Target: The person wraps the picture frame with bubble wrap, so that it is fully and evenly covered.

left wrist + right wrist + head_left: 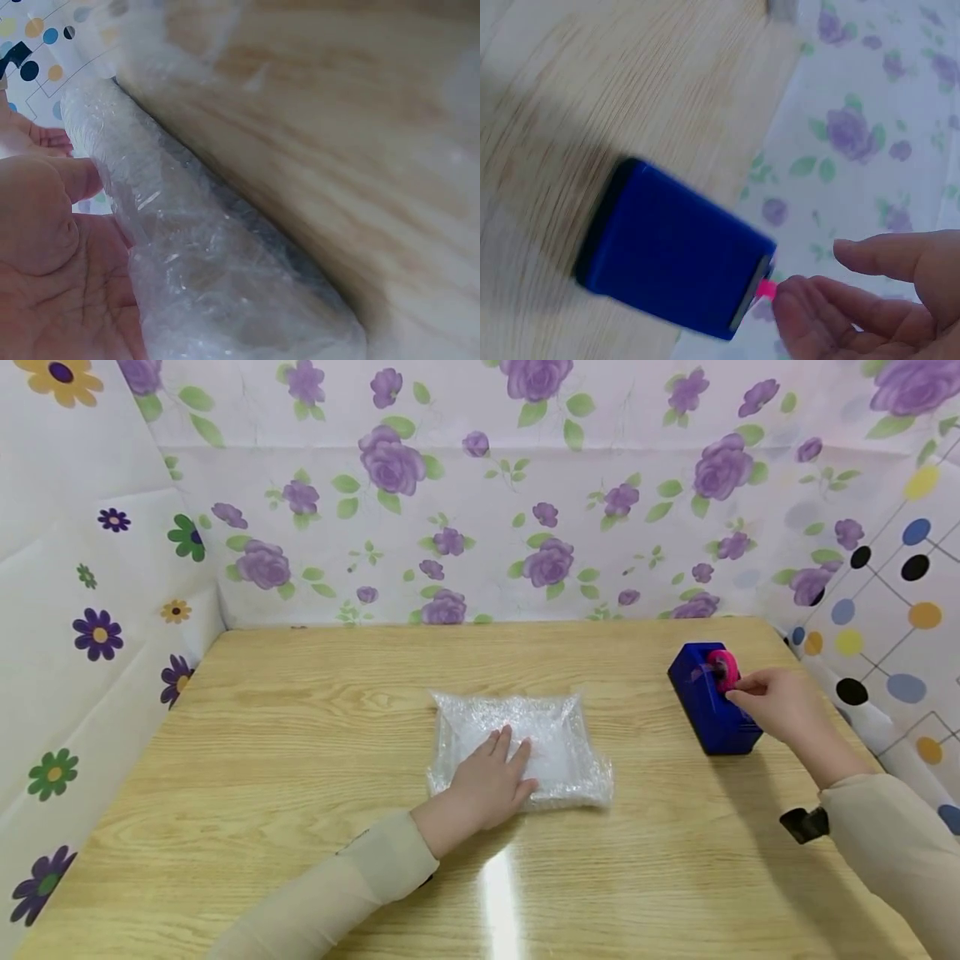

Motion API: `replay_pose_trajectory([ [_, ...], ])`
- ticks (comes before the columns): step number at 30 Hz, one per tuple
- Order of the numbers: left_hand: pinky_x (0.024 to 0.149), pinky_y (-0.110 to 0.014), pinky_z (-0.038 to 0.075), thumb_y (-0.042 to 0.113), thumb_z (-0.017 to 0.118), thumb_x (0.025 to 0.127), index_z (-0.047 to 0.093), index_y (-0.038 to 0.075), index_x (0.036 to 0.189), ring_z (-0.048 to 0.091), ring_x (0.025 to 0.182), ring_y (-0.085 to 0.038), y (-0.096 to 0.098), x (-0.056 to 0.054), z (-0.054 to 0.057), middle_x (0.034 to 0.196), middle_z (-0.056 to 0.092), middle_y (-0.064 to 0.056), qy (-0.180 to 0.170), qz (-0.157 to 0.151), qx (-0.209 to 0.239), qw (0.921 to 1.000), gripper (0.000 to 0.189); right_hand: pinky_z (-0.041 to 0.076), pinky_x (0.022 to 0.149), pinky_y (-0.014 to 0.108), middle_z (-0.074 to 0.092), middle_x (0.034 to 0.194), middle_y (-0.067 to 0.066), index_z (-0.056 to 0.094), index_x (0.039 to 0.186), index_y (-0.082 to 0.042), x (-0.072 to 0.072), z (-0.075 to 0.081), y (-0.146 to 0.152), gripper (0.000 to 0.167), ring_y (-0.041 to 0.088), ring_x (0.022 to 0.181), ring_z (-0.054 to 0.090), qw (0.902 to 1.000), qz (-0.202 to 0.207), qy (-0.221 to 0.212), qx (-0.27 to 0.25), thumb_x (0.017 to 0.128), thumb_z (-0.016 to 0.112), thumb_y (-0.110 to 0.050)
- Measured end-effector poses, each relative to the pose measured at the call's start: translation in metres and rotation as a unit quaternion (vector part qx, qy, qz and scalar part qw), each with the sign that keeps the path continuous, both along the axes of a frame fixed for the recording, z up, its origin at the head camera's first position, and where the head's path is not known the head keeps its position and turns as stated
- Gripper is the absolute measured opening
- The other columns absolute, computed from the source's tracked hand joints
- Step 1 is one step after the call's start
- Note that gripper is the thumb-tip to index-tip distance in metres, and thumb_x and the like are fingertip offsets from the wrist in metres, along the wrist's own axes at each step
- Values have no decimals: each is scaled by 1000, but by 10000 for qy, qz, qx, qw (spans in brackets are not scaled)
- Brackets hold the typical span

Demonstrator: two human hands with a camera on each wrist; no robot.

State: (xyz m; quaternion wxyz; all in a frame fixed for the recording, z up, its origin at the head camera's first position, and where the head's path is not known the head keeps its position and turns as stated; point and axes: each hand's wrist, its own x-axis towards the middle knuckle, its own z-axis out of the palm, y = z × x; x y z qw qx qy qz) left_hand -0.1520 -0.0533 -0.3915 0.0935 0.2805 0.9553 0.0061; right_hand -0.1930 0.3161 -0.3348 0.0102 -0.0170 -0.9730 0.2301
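On the wooden table lies a flat package in bubble wrap (558, 785), and my left hand (483, 781) rests on it with fingers spread. In the left wrist view the wrapped edge (187, 232) stands beside the palm and thumb. At the right is a blue tape dispenser (708, 710) with a pink tape roll (724, 668) on top. My right hand (780, 702) reaches over the dispenser, its fingertips right at the roll. In the right wrist view thumb and fingers are apart, with fingertips beside a bit of pink tape (766, 289) at the cutter.
The wooden table (300, 735) ends at a flower-print sheet (480, 543) behind it. Patterned sheets also stand along the left (97, 710) and the right (900, 635).
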Motion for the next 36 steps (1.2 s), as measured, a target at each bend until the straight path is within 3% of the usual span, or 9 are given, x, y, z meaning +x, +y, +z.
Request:
replay_pose_trajectory([
  [6, 119, -35, 21, 46, 30, 102, 28, 10, 150, 25, 142, -35, 2, -1, -2, 154, 21, -22, -61, 43, 49, 10000, 60, 52, 59, 42, 61, 105, 35, 63, 105, 16, -2, -2, 19, 45, 45, 86, 60, 9977, -191, -544, 349, 92, 58, -27],
  [12, 119, -35, 21, 47, 30, 102, 28, 11, 150, 26, 142, -34, 3, -1, -2, 155, 22, -22, -11, 20, -37, 10000, 61, 50, 58, 38, 62, 102, 32, 66, 97, 10, -3, -6, 26, 42, 39, 84, 59, 9946, -254, -973, 264, 90, 61, -31],
  [17, 118, -35, 22, 47, 31, 102, 29, 11, 150, 28, 141, -34, 2, -1, -2, 154, 24, -22, 77, -2, -50, 10000, 60, 49, 61, 39, 60, 107, 32, 67, 98, 8, -4, -7, 26, 41, 42, 91, 56, 9948, -426, -920, 7, 89, 62, -31],
  [21, 118, -34, 23, 46, 32, 101, 30, 11, 149, 29, 141, -34, 1, -1, -2, 153, 26, -22, 81, 2, -38, 10000, 60, 42, 54, 30, 63, 76, 16, 66, 81, 3, -3, -8, 20, 32, 27, 69, 54, 9969, -384, -690, 53, 90, 60, -27],
  [25, 118, -34, 23, 46, 32, 102, 30, 10, 149, 28, 141, -34, 0, -1, 0, 153, 26, -22, 36, 4, -55, 10000, 60, 31, 50, 27, 41, 50, -4, 49, 59, -9, -4, -7, 12, 36, 16, 51, 39, 9982, -243, -503, 230, 91, 58, -22],
  [28, 118, -35, 22, 46, 31, 102, 29, 10, 150, 27, 141, -34, -1, -2, 2, 154, 25, -22, -6, 15, -75, 10000, 60, 29, 49, 28, 33, 48, -5, 42, 55, -13, -6, -6, 9, 41, 15, 49, 35, 9985, -167, -444, 284, 92, 57, -21],
  [36, 119, -34, 22, 47, 32, 101, 29, 11, 150, 27, 141, -35, -1, -2, 3, 154, 25, -22, 0, 25, -74, 10000, 61, 33, 50, 29, 50, 56, -3, 59, 65, -5, -11, -3, 16, 32, 17, 56, 42, 9971, -212, -716, 122, 91, 57, -24],
])
